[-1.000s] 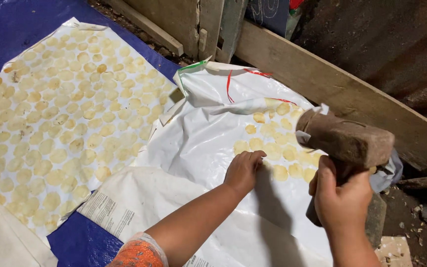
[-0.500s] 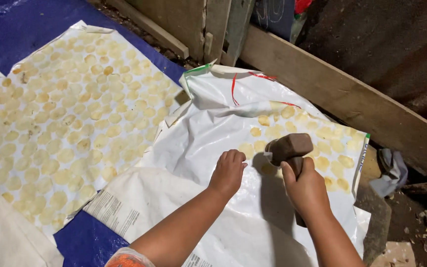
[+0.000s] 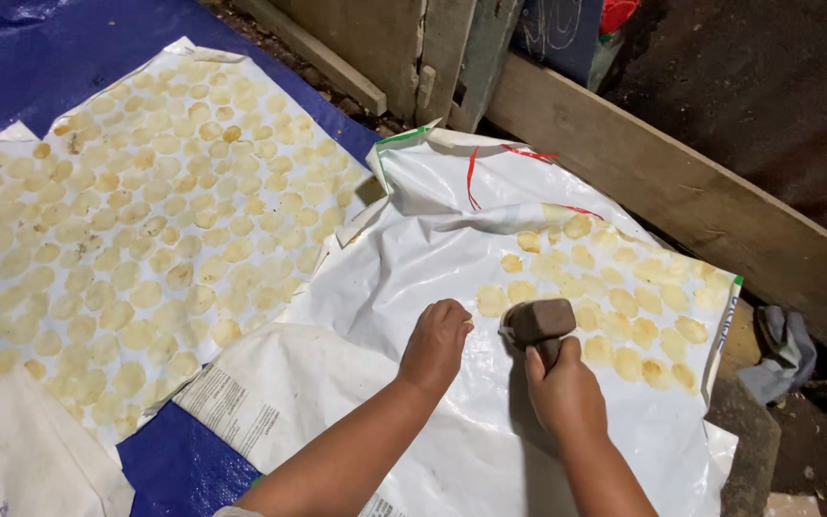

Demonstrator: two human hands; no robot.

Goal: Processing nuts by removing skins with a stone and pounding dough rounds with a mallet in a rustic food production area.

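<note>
Rough wooden planks (image 3: 681, 191) and a dark dirt floor close off the far side of my work spot, with a blue tarp (image 3: 174, 464) spread underneath everything. There is only the one view, looking down from my head onto my hands.

My right hand (image 3: 567, 393) is wrapped tight around the short handle of a wooden mallet (image 3: 540, 323). Its blocky brown head lies crosswise, long axis running left to right, while the handle points back toward me. The head sits low over the white plastic sheet (image 3: 413, 268), right at the near-left edge of a patch of flattened yellow discs (image 3: 624, 306). I cannot tell whether it is touching the sheet or just above it.

My left hand (image 3: 435, 345) is curled into a loose fist, knuckles down on the sheet just left of the mallet head, near it but apart. What, if anything, is pinched under the fingers is hidden. The right hand is the nearer one to the discs, which spread away to the right and farther from me.

That sheet is glossy and crumpled, with red and green trim at its far edge. To the left, a second sack sheet (image 3: 11, 258) is covered with many more thin, round, pale yellow discs (image 3: 145, 230) laid out in close rows, matte and slightly uneven. A grey rag (image 3: 782, 349) lies bunched off to the right.
</note>
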